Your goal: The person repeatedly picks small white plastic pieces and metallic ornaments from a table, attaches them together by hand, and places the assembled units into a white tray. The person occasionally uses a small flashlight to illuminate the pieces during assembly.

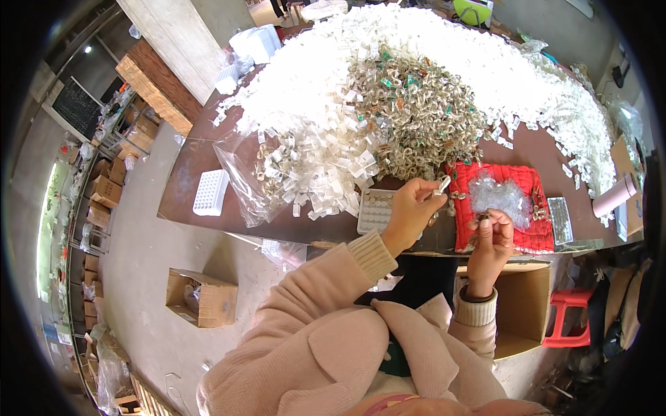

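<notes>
My left hand (411,213) is closed, pinching a small whitish clear piece (442,184) between thumb and fingertips. Just to its right, over the front of a red quilted cloth (468,238), my right hand (494,239) pinches a small dark ring-like piece (483,216). The pieces are too small to make out fully. A bunch of thin clear plastic bags (501,194) lies on the cloth beyond my right hand. Partly behind my left wrist sits a pale tray (375,208) with rows of round compartments. A heap of small brassy ring-like pieces (427,121) rises behind both hands.
White and clear small boxes (305,76) are piled high across the dark table (191,177). A white perforated rack (210,193) stands at left; a clear flat box (560,220) and pink cup (613,196) at right. Below are cardboard boxes (216,305) and a red stool (570,315).
</notes>
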Demonstrator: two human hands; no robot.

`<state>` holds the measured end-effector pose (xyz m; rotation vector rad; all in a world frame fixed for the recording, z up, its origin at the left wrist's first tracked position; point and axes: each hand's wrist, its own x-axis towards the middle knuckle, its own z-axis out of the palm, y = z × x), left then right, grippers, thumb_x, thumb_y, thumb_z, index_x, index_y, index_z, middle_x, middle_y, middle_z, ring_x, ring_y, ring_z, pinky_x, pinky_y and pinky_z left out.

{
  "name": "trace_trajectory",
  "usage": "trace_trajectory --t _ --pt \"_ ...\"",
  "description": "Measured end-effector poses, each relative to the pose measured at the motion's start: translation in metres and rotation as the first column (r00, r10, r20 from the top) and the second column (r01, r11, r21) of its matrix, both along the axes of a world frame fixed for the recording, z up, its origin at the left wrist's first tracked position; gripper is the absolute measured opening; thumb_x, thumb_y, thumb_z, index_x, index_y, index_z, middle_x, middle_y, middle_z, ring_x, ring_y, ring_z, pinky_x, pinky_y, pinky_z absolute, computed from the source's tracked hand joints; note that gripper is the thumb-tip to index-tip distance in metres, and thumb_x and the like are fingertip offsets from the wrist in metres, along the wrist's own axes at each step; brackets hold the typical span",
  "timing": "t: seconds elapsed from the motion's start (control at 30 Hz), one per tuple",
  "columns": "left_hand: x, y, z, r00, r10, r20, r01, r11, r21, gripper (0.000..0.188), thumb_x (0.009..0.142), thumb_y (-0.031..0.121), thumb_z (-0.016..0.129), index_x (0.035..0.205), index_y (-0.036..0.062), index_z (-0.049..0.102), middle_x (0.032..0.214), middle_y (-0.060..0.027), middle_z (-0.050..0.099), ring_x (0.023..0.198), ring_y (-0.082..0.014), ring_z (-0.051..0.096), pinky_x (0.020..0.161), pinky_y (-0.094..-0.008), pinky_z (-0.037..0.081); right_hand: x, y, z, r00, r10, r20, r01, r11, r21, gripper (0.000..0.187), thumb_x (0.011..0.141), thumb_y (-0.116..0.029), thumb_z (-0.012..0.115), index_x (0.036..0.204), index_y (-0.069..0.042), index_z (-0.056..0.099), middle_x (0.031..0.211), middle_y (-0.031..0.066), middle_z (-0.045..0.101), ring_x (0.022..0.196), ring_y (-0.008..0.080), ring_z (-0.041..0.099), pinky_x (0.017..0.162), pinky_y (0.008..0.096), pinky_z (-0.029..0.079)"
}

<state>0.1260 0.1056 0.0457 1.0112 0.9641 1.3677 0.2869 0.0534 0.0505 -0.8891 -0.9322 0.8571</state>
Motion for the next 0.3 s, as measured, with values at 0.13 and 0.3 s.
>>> trace_trajectory --t 0.13,0.3 --pt "-0.013 -0.024 0.015 0.973 -0.212 0.089 0.218 0.974 -0.060 0.023 0.088 0.005 0.075 0.106 -0.0014 0.062 0.097 -0.0061 0.069 0.086 -0.0085 0.065 0.075 -0.0222 0.053 -0.009 -0.004 0.008 0.543 -0.352 0.763 0.063 0.922 0.381 0.042 0.080 0.003 0.076 0.119 -0.003 0.061 0.100 0.0099 0.069 0.078 0.0226 0.065 0.066 0.0325 0.051" --pt "-0.029 -0.050 0.024 0.972 -0.167 0.166 0.179 0.982 -0.057 0.025 0.088 0.003 0.076 0.107 -0.0008 0.061 0.099 -0.0064 0.069 0.089 -0.0100 0.066 0.080 -0.0234 0.055 -0.030 -0.006 0.016 0.476 -0.327 0.816 -0.200 0.864 0.463 0.045 0.080 0.003 0.074 0.122 -0.004 0.057 0.106 0.0091 0.068 0.089 0.0287 0.064 0.085 0.0442 0.049"
